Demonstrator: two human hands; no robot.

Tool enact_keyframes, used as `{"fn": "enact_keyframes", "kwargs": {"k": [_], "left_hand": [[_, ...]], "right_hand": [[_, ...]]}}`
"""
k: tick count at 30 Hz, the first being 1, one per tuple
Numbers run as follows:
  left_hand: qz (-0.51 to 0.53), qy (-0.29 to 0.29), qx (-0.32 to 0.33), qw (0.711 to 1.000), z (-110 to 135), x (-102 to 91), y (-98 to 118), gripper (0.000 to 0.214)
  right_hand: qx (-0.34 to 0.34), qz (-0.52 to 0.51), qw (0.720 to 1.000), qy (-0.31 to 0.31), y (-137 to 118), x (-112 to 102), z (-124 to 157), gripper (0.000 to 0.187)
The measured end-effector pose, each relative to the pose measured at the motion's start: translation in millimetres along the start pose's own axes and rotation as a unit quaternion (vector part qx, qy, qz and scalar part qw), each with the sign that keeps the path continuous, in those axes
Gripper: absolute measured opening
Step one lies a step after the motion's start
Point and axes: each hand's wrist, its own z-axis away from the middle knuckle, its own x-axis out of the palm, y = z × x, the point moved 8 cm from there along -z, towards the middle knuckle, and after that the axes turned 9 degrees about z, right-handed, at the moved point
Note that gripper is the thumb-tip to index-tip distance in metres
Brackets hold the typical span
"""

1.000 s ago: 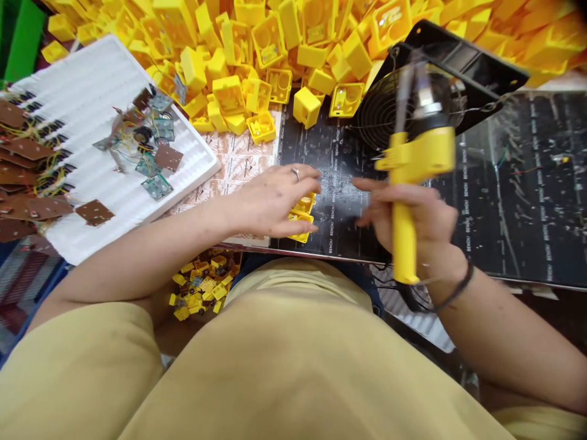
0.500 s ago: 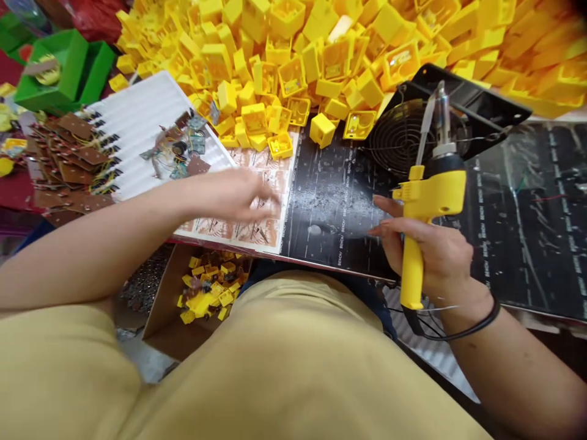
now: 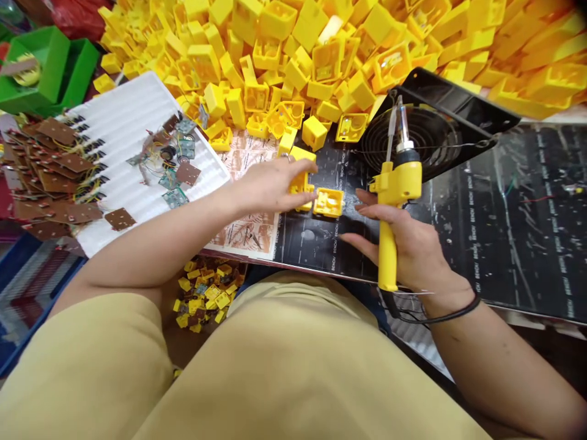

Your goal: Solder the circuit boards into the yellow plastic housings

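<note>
I am observing the left hand (image 3: 277, 186) resting over small, boxy yellow plastic pieces (image 3: 300, 182) at the left side of the black, white-lettered counter (image 3: 312, 249). Its thumb and forefinger are standing apart on either side of them; whether they are pinching, I cannot tell. One square, open-topped yellow plastic housing (image 3: 328, 203) is lying just right of those fingertips, hollow face upward, between the hands and back from the counter's front edge. The right hand (image 3: 406, 241) is gripping the handle of a yellow plastic soldering gun (image 3: 387, 244), some fingertips extending past it. The gun's metal tip is pointing toward the far edge, before a black, wire-grilled fan (image 3: 433, 131) (well apart from the housing). In my judgement, placing the pieces is the step in hand, soldering not yet beginning. The next move is calling for a steady housing, with fingers clear of the tip.
</note>
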Motion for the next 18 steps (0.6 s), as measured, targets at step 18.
{"fn": "enact_keyframes", "kwargs": {"k": [18], "left_hand": [[-0.045,0.049,-0.122,0.990,36.6,-0.6,-44.1,0.068]], "right_hand": [[-0.068,0.065,0.995,-0.043,-29.9,50.7,-43.4,0.036]]}}
